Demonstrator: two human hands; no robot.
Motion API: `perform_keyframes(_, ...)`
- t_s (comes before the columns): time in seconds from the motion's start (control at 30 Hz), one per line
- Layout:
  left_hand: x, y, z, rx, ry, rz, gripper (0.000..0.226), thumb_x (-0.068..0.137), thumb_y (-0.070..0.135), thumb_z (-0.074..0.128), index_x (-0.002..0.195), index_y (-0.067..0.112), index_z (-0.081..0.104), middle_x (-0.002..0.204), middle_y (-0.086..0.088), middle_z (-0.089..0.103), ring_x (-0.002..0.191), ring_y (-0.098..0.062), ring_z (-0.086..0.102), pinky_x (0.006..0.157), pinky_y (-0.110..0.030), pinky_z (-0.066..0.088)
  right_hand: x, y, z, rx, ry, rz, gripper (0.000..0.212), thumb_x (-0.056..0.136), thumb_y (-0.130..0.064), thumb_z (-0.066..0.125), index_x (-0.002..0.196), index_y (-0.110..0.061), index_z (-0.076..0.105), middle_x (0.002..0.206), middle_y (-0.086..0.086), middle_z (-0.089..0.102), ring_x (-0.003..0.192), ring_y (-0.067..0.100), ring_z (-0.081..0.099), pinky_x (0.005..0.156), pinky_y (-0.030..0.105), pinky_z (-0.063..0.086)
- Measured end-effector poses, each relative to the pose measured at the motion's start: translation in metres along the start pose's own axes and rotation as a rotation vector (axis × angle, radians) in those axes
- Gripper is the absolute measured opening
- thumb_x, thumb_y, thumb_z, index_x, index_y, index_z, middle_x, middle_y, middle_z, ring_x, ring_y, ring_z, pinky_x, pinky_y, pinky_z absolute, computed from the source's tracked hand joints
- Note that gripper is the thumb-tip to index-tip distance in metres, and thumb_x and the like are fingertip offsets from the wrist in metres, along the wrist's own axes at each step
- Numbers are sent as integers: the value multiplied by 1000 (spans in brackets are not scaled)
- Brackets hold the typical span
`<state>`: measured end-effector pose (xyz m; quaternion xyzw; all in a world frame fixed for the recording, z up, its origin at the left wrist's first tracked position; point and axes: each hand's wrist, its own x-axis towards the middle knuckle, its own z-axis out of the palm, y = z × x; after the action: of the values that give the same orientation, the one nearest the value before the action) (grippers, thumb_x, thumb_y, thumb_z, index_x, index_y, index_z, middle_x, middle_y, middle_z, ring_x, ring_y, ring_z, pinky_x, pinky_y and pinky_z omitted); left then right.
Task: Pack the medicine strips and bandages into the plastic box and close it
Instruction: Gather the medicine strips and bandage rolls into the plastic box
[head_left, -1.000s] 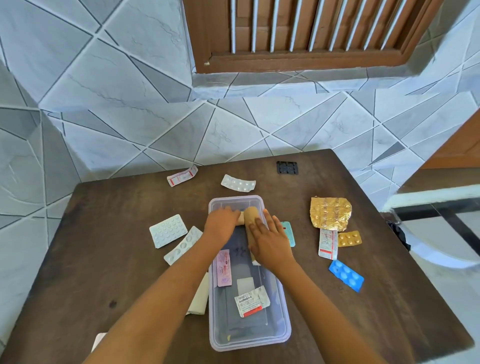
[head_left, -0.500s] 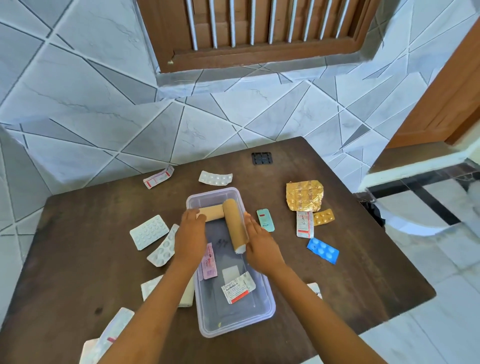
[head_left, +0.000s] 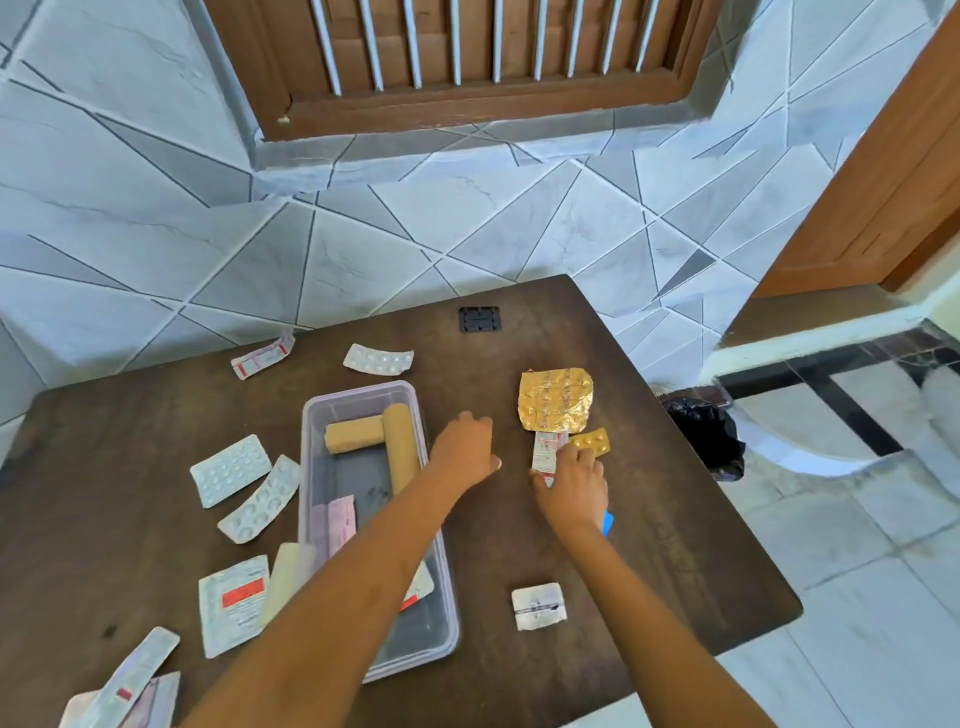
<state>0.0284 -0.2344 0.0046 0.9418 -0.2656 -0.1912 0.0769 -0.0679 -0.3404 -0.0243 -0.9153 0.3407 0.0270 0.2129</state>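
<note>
Right hand (head_left: 571, 486) lay on white-and-red paper medicine strip (head_left: 545, 451), grip unclear. Left hand (head_left: 464, 451) rested flat, fingers spread, on dark wooden desk (head_left: 649, 545) beside clear rectangular plastic box (head_left: 441, 618) containing two tan bandage rolls (head_left: 353, 434).

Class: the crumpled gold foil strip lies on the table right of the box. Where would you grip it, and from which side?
Take the gold strip at its curled right edge, coming from the right, probably. It lies nearly flat on the table, so a lifted edge gives fingers purchase. Its near edge is crowded: the white strip pokes out there, the small orange strip lies beside it, and the right hand reaches in.
</note>
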Motion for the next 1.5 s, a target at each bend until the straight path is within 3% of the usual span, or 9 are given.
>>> perform_keyframes(0.1,16,0,10,37,-81,-74,67,84,28,66,141,13,35,151,-22,18,132,-41,34,107,-46,39,11,0,3,11,-10,25,53,86,-37,57,125,-6,38,129,18,46,117,33,47,95,40,43)
perform_keyframes(0.33,23,-3,13,-186,-37,-143,51,76,13,74,121,10,49,126,-18,43,112,-36,53,95,-40,46,21,-3,6,289,-16,95,53,85,-14,58,131,-10,32,122,20,57,108,39,58,84,43,50)
perform_keyframes(0.5,1,-2,-3,-508,205,-148,28,81,4,67,107,5,59,112,-14,64,94,-19,58,77,-28,44,8,-1,-12,596,79,80,26,87,-9,51,111,-3,58,100,21,68,90,39,62,73,35,49)
perform_keyframes(0.6,-23,-22,-36,-586,425,-193,19,85,5,62,104,7,63,111,-9,68,96,-18,60,78,-21,39,-11,-14,-25,757,101,-18,17,87,-8,55,100,-1,64,91,10,67,79,22,61,59,12,47)
perform_keyframes(0.77,-69,-88,-72,-511,502,-387,35,85,-8,48,112,8,65,125,-11,64,113,-26,59,84,-22,39,-43,-71,-15,940,-122,-239,18,83,-12,63,84,-28,55,92,6,71,81,23,69,73,46,59)
perform_keyframes(0.9,-90,-118,-65,-445,437,-462,35,84,-7,52,115,7,60,128,-14,59,115,-30,56,90,-31,45,-53,-125,3,717,-237,-404,19,85,-9,57,103,-8,50,99,8,65,85,23,63,75,35,54)
perform_keyframes(1.03,-98,-126,-56,-459,493,-478,27,85,-4,55,110,4,60,119,-17,62,107,-30,58,83,-26,43,-54,-158,29,523,-255,-503,14,89,-7,47,85,-20,50,94,16,61,79,21,54,76,38,50)
perform_keyframes(1.27,-96,-144,-46,-462,470,-421,26,82,-7,53,102,7,62,115,-14,64,104,-28,58,76,-23,38,-61,-172,58,70,-443,-539,31,89,-10,52,117,2,53,116,22,63,105,35,60,87,38,49)
perform_keyframes(1.5,-81,-136,-40,-411,404,-314,25,85,-5,51,103,7,64,117,-14,62,105,-27,58,76,-22,39,-68,-158,51,-214,-206,-678,25,82,-11,64,106,-6,62,112,14,64,103,27,61,83,36,51)
